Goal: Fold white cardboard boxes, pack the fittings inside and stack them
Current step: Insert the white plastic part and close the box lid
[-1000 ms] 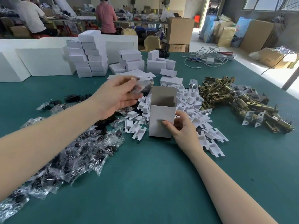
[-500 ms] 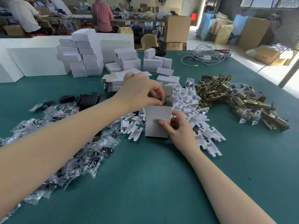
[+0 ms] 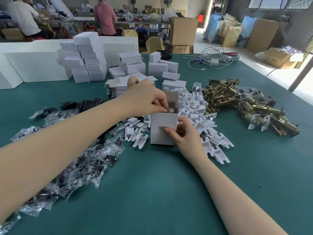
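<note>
Cardboard this thin looks light and easily dented, so the upright open box (image 3: pixel 163 128) on the green surface (image 3: pixel 152 192) is best held by its side walls, as the right hand (image 3: pixel 186 134) grips it. The left hand (image 3: pixel 147 97) pinches one small shiny bagged fitting (image 3: pixel 170 109) at its mouth. One box, two hands.

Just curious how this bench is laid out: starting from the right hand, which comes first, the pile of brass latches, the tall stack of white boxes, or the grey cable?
From the right hand:
1. Pile of brass metal latches, to its right.
2. Tall stack of closed white cardboard boxes, far left.
3. Coiled grey cable, at the far right edge.
</note>
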Demonstrator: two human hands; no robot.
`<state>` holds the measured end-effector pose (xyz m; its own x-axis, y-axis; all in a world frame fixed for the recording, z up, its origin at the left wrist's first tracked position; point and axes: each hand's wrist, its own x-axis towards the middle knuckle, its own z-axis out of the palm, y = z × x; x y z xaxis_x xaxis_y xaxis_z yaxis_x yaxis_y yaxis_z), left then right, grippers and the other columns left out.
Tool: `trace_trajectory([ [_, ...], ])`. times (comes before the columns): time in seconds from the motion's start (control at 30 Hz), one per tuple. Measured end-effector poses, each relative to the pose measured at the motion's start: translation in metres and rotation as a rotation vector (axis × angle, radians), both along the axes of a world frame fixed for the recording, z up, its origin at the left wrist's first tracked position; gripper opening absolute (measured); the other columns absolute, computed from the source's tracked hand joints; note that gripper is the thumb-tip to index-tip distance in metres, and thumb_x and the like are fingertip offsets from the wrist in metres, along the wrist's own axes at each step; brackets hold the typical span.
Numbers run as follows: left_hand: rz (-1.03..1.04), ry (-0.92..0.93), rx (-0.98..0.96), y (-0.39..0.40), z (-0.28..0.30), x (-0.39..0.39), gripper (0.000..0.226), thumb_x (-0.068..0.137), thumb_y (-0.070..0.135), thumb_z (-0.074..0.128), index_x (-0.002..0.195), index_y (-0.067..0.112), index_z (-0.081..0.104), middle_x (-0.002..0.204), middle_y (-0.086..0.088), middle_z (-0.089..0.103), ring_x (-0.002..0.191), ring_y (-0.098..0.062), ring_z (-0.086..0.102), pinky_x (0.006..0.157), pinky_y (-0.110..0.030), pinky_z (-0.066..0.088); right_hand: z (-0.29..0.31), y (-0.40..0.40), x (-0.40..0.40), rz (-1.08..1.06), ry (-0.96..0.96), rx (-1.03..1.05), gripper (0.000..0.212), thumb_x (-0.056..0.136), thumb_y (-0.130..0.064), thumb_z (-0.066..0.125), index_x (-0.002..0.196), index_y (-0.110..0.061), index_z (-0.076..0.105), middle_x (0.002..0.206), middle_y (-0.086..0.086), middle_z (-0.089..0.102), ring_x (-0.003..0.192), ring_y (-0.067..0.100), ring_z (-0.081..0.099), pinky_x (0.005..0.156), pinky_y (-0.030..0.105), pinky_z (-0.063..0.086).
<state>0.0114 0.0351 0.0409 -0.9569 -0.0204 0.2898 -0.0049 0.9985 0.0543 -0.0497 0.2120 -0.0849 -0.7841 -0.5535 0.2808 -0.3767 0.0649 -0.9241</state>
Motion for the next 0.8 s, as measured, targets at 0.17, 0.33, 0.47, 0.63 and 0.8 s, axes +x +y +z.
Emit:
trace_trajectory([
  [0.17, 0.029, -0.058, -0.024, 0.011, -0.009, 0.012, 0.05, 0.091, 0.059, 0.023, 0.103, 0.043, 0.069, 0.101, 0.015, 0.056, 0.106, -0.012, 0.026, 0.076, -0.032, 0.01, 0.001, 0.0, 0.0, -0.013, 0.04, -0.006, 0.027, 0.088, -0.037, 0.071, 0.104, -0.049, 0.053, 0.094, -0.009, 0.067, 0.079, 0.001, 0.061, 0.066, 0.01, 0.044],
  [0.33, 0.009, 0.213, -0.072, 0.017, -0.037, 0.034, 0.025, 0.096, 0.037, 0.055, 0.104, 0.026, 0.076, 0.122, -0.008, 0.053, 0.116, -0.034, 0.042, 0.092, -0.041, 0.025, 0.004, -0.002, 0.005, -0.026, 0.154, -0.056, 0.064, 0.087, -0.031, 0.072, 0.13, -0.063, 0.037, 0.116, -0.031, 0.056, 0.087, 0.005, 0.062, 0.076, 0.022, 0.052],
  [0.47, 0.061, 0.31, -0.043, 0.029, -0.046, 0.036, 0.028, 0.092, 0.034, 0.055, 0.089, 0.017, 0.076, 0.111, -0.009, 0.061, 0.105, -0.035, 0.056, 0.088, -0.045, 0.036, 0.011, -0.002, 0.012, -0.061, 0.328, -0.054, 0.07, 0.09, -0.034, 0.063, 0.137, -0.067, 0.024, 0.132, -0.052, 0.033, 0.112, -0.01, 0.051, 0.088, 0.011, 0.045],
  [0.63, 0.093, 0.448, 0.024, 0.042, -0.055, 0.037, 0.024, 0.092, 0.03, 0.058, 0.108, 0.021, 0.073, 0.106, 0.004, 0.069, 0.109, -0.023, 0.062, 0.096, -0.042, 0.03, 0.012, -0.004, 0.009, -0.085, 0.342, -0.106, 0.053, 0.092, -0.029, 0.057, 0.14, -0.045, 0.041, 0.123, -0.048, 0.042, 0.11, -0.011, 0.053, 0.087, 0.006, 0.042],
  [0.8, 0.122, 0.49, 0.067, 0.051, -0.059, 0.035, 0.015, 0.092, 0.025, 0.061, 0.098, 0.029, 0.074, 0.095, 0.013, 0.074, 0.124, -0.029, 0.055, 0.106, -0.051, 0.019, 0.014, -0.003, 0.011, -0.071, 0.319, -0.106, 0.055, 0.093, -0.025, 0.056, 0.139, -0.051, 0.037, 0.125, -0.05, 0.042, 0.107, -0.004, 0.058, 0.087, 0.009, 0.045],
])
